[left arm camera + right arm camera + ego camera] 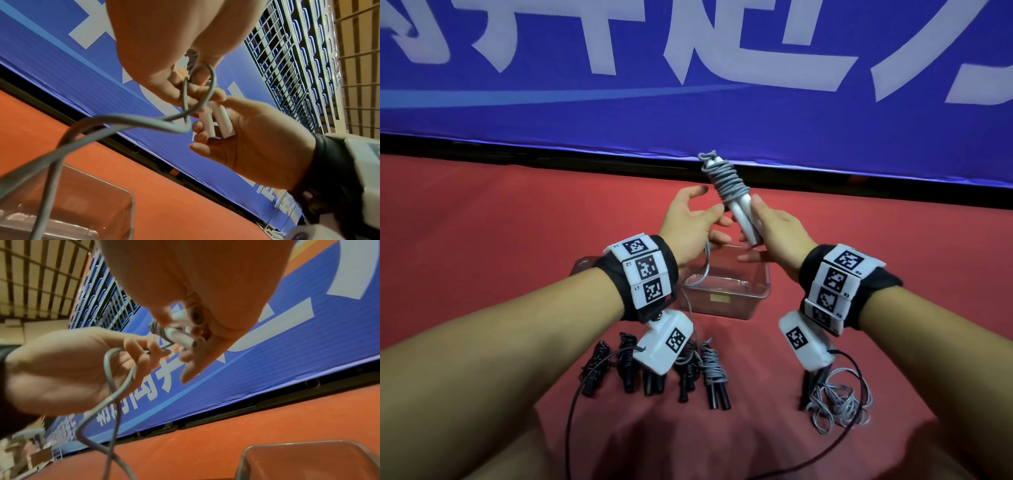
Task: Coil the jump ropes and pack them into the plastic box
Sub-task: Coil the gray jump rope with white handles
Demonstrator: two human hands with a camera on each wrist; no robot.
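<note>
Right hand (777, 233): curled round the two white handles (744, 219), held over the plastic box (726, 301).
Left hand (695, 222): fingers pinching the loose grey cord (131, 121) that trails down by the box.
Done: five wound ropes (654, 370) lie in a row in front of the box; the grey rope is partly wrapped.
Left: one tangled rope (835, 401); the box looks empty, though glare makes this unsure.
Writing: large white characters on the blue banner (722, 102), cut off, not readable.
</note>
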